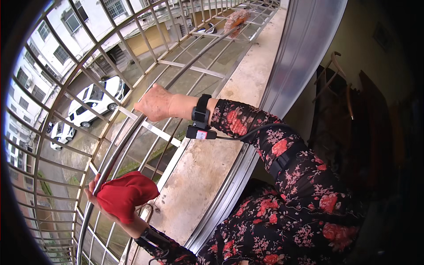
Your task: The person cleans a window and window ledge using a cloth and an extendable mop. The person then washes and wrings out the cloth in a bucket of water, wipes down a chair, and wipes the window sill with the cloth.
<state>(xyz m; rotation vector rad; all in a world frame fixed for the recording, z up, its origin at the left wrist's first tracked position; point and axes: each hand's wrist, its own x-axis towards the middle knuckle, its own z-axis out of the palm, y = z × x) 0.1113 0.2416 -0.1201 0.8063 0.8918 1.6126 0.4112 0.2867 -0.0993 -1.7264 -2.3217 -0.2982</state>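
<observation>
A long metal pole (pixel 112 162) runs across the cage floor and appears bent by the lens. At its far end is a fluffy pinkish mop head (pixel 237 23) with an orange middle, lying over the bars. My right hand (pixel 155 103) is closed in a fist around the pole near its middle. Lower left, my left hand (pixel 96 195) holds a bunched red cloth (pixel 127 195) against the same pole, its fingers curled around the far side. The cloth hides part of the palm. Both wrists wear black straps; a small black device with a cable hangs at the right wrist.
A metal window cage (pixel 89 159) surrounds the pole with bars and cross slats. Between it and me lie a stained concrete ledge (pixel 198 172) and an aluminium window track (pixel 228 184). A bent rod (pixel 149 210) stands near the left forearm. White cars (pixel 96 99) are parked below.
</observation>
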